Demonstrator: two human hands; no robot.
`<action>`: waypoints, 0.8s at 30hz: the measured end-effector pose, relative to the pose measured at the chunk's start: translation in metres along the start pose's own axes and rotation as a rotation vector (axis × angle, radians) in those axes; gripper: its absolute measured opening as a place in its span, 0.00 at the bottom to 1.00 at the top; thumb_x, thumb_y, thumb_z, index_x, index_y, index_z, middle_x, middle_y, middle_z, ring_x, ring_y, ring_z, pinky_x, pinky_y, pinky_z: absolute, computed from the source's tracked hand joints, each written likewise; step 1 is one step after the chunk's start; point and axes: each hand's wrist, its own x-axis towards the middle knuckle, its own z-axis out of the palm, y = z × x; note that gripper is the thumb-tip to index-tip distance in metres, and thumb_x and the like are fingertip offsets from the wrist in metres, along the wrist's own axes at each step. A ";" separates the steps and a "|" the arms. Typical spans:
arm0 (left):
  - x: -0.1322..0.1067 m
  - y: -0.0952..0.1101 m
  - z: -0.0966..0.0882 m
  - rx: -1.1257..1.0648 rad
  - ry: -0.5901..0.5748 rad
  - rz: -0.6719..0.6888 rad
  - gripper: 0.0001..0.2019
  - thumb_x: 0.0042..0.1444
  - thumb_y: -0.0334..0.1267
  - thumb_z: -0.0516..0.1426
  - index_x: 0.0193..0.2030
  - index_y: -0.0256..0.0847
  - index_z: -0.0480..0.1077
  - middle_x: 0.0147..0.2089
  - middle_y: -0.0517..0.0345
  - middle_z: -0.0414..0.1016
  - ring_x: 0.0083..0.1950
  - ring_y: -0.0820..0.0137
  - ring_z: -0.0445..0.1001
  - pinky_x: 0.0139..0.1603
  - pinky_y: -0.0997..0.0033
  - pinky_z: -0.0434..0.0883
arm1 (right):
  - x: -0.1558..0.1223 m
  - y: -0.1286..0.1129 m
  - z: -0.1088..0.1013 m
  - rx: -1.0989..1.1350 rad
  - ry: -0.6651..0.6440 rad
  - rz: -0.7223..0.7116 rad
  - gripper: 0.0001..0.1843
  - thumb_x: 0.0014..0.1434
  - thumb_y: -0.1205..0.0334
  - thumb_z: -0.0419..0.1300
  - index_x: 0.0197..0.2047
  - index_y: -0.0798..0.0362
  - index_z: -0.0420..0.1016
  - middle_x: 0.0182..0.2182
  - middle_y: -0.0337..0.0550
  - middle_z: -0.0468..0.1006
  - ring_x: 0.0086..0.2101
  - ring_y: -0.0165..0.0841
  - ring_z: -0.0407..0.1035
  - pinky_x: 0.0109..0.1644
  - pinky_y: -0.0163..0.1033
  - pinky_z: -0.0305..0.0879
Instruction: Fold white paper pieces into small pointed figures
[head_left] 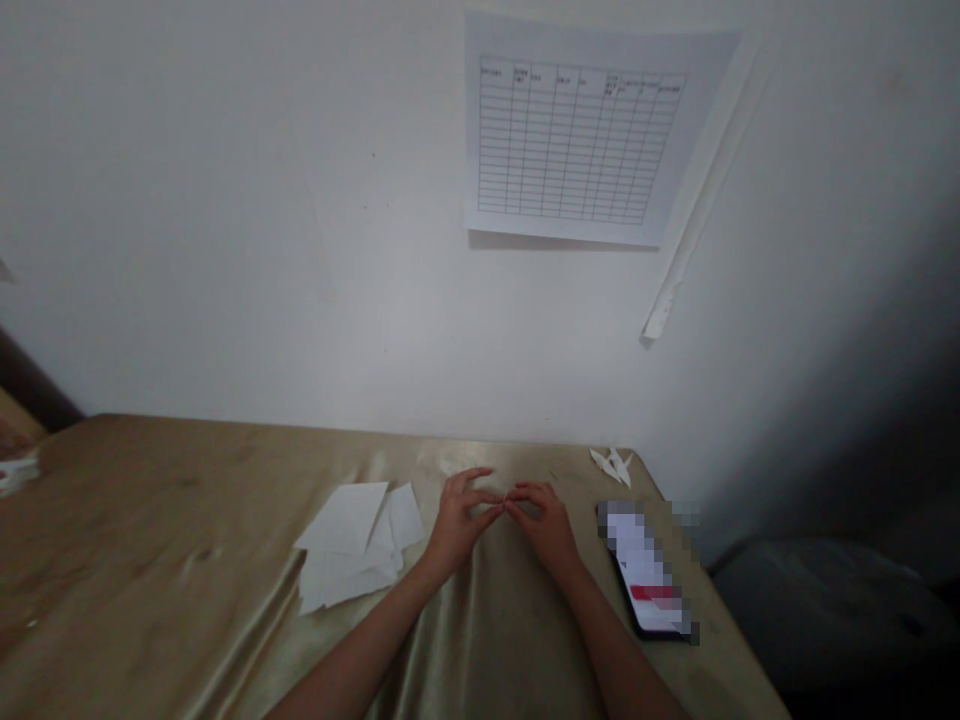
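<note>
Over the far middle of the table, my left hand (461,515) and my right hand (544,520) meet at the fingertips. Both pinch thumb against index finger, and whatever lies between them is too small to make out. The other fingers of my left hand are raised and spread a little; those of my right hand curl above its pinch. A loose stack of white paper pieces (349,560) lies left of my left hand. Right of my right hand rests a phone (649,580) with its screen lit and partly pixelated.
A gold-brown cloth covers the table (187,540), which meets a white wall (262,250). Small folded white paper pieces (615,465) lie at the far right corner. A printed grid sheet (577,140) hangs on the wall. Beyond the right edge is a dark rounded object (825,600).
</note>
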 end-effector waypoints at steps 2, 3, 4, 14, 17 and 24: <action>-0.001 0.001 0.000 0.002 -0.001 0.007 0.03 0.54 0.42 0.67 0.36 0.52 0.83 0.59 0.55 0.75 0.62 0.57 0.69 0.66 0.46 0.65 | 0.000 0.000 0.000 0.001 -0.008 -0.002 0.08 0.57 0.53 0.65 0.36 0.45 0.83 0.43 0.45 0.82 0.49 0.40 0.72 0.61 0.51 0.62; -0.001 0.001 0.000 0.006 -0.003 0.009 0.04 0.54 0.43 0.67 0.36 0.52 0.83 0.59 0.55 0.75 0.62 0.57 0.69 0.66 0.46 0.65 | 0.000 0.000 0.000 -0.001 -0.010 -0.005 0.08 0.57 0.53 0.66 0.36 0.45 0.83 0.42 0.45 0.82 0.49 0.41 0.72 0.62 0.52 0.62; -0.001 0.001 0.000 0.009 -0.003 0.008 0.04 0.54 0.43 0.67 0.36 0.52 0.83 0.59 0.55 0.75 0.62 0.57 0.69 0.66 0.46 0.65 | 0.000 -0.001 0.000 -0.003 -0.012 -0.008 0.07 0.57 0.53 0.66 0.36 0.45 0.83 0.42 0.44 0.82 0.49 0.41 0.72 0.62 0.52 0.62; -0.001 0.001 0.000 0.051 -0.019 0.007 0.03 0.53 0.39 0.67 0.36 0.51 0.82 0.59 0.56 0.75 0.62 0.57 0.69 0.66 0.48 0.65 | -0.001 0.004 0.003 -0.015 0.026 -0.020 0.07 0.57 0.55 0.65 0.36 0.46 0.83 0.44 0.46 0.80 0.49 0.40 0.72 0.59 0.49 0.66; -0.001 0.000 0.001 0.037 -0.021 0.007 0.04 0.54 0.38 0.66 0.37 0.51 0.82 0.59 0.56 0.75 0.62 0.58 0.69 0.66 0.48 0.65 | 0.000 0.005 0.003 -0.027 0.031 -0.018 0.07 0.57 0.55 0.64 0.36 0.46 0.83 0.44 0.47 0.80 0.48 0.40 0.72 0.58 0.49 0.66; -0.001 0.000 0.003 0.041 -0.019 -0.009 0.02 0.55 0.38 0.65 0.35 0.49 0.81 0.58 0.55 0.76 0.61 0.58 0.70 0.66 0.48 0.64 | -0.001 0.002 0.004 -0.075 0.017 -0.032 0.05 0.55 0.62 0.64 0.35 0.46 0.83 0.44 0.46 0.80 0.50 0.40 0.71 0.63 0.52 0.61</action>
